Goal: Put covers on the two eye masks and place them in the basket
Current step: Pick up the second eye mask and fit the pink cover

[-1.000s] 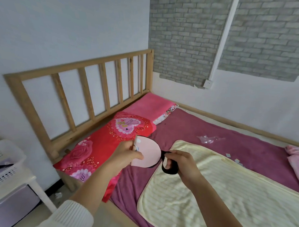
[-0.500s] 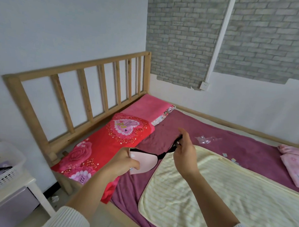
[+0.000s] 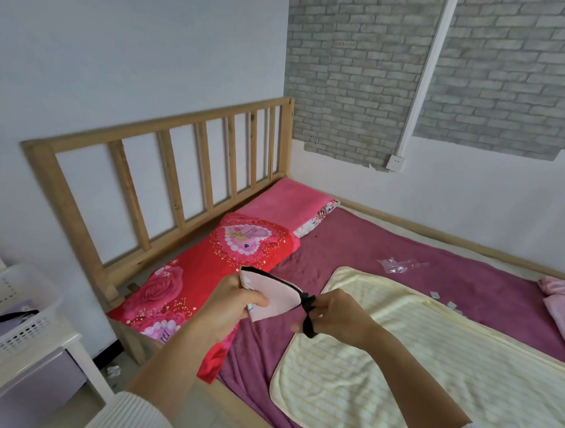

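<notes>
A pale pink eye mask with a black edge is held up over the bed's near left corner. My left hand grips its left end. My right hand pinches the mask's black strap at the right end, and a loop of the strap hangs below the fingers. A white plastic basket stands on a small white table at the far left; something purple with a black strap lies inside it. I cannot tell whether the pink mask has a cover on it.
The wooden bed has a slatted headboard, a red flowered pillow, a pink pillow, a maroon sheet and a pale yellow blanket. A clear plastic wrapper and small paper bits lie on the sheet. Pink fabric sits at the right edge.
My right hand stretched the black strap up and away, then came back down close to the mask's right end. The mask has tilted from face-on to nearly edge-on.
</notes>
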